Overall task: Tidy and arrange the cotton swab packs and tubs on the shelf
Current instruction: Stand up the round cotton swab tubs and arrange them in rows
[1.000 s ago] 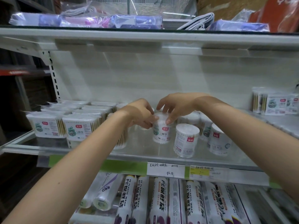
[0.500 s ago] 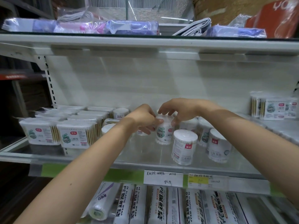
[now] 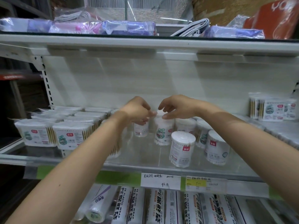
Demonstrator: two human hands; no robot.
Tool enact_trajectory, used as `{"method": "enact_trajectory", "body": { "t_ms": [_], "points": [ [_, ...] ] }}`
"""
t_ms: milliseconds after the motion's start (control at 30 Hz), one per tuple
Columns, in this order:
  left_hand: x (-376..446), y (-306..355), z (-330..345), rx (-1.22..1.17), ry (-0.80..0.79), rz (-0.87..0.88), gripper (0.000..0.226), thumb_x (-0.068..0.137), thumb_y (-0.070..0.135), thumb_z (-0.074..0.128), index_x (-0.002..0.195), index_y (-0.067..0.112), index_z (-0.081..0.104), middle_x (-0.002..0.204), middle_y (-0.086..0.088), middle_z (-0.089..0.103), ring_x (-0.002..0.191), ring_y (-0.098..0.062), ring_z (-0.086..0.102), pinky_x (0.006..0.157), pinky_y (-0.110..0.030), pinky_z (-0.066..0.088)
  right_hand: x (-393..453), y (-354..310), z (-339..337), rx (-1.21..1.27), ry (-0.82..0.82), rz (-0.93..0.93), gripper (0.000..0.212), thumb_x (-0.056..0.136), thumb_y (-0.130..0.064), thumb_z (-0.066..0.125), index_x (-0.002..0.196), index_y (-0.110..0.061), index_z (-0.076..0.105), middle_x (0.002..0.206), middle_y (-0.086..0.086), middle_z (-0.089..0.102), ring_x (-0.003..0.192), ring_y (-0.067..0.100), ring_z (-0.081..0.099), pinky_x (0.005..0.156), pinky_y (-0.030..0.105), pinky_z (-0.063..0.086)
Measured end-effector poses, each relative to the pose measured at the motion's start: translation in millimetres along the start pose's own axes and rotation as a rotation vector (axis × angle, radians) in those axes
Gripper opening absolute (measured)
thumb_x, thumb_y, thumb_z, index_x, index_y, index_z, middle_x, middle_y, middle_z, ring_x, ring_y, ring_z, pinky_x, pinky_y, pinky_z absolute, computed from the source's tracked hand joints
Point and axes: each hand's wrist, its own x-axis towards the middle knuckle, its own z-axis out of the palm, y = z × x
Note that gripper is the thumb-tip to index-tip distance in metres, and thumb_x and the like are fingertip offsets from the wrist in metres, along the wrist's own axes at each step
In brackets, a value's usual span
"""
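1. Centrally, on the pale metal shelf (image 3: 145, 160): an upright white cylindrical cotton swab tub (image 3: 163, 131), with more tubs beside it to the right.
2. Right hand (image 3: 176, 107): fingers curled loosely over the tub's lid, fingertips touching it.
3. Left hand (image 3: 137, 110): fingers bent at the tub's upper left edge; firmness of grip cannot be told.
4. Left of frame: flat clear rectangular cotton swab packs (image 3: 68, 136) in rows.

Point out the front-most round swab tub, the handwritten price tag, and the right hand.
front-most round swab tub (image 3: 182, 147): head view, on its labelled side wall.
handwritten price tag (image 3: 160, 181): head view, middle of the white card.
right hand (image 3: 178, 106): head view, back of the hand.
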Motion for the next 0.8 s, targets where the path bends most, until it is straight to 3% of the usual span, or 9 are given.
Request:
{"method": "enact_trajectory", "body": {
  "t_ms": [233,333,500,633,800],
  "points": [
    [5,-5,-48,0.095,0.121,0.01,0.039,0.084,0.011,0.067,0.117,-0.007,0.056,0.098,-0.017,0.063,0.086,-0.025,0.065,0.079,-0.033,0.055,22,-20,-3,-0.055,0.078,0.006,0.033,0.09,-0.023,0.06,0.121,-0.015,0.06,0.116,0.004,0.067,0.104,0.02,0.062,0.084,0.023,0.043],
    [13,-12,-48,0.133,0.078,-0.043,0.04,0.084,0.012,0.068,0.117,-0.007,0.056,0.098,-0.017,0.064,0.088,-0.025,0.066,0.082,-0.032,0.055,39,-29,3,-0.099,0.075,0.014,0.034,0.089,-0.023,0.061,0.122,-0.014,0.061,0.118,0.006,0.066,0.106,0.021,0.061,0.081,0.02,0.039],
    [30,-16,-42,0.167,-0.021,-0.107,0.037,0.085,0.013,0.066,0.114,-0.008,0.058,0.1,-0.022,0.068,0.089,-0.028,0.069,0.087,-0.037,0.056,64,-42,12,-0.178,-0.003,0.016,0.047,0.083,-0.028,0.068,0.126,-0.014,0.056,0.127,0.006,0.059,0.114,0.023,0.055,0.092,0.028,0.041],
    [41,-17,-38,0.166,-0.059,-0.114,0.032,0.087,0.007,0.063,0.115,-0.008,0.057,0.104,-0.023,0.068,0.091,-0.029,0.068,0.083,-0.033,0.056,76,-43,21,-0.217,-0.065,0.046,0.059,0.077,-0.034,0.073,0.129,-0.016,0.053,0.122,0.004,0.062,0.11,0.023,0.057,0.087,0.028,0.043],
    [54,-22,-38,0.188,-0.075,-0.087,0.027,0.085,-0.002,0.06,0.111,-0.007,0.06,0.111,-0.025,0.065,0.096,-0.031,0.066,0.087,-0.037,0.056,82,-43,27,-0.233,-0.035,0.064,0.06,0.079,-0.039,0.07,0.13,-0.011,0.054,0.126,0.007,0.06,0.113,0.026,0.056,0.085,0.028,0.043]
  ]
}}
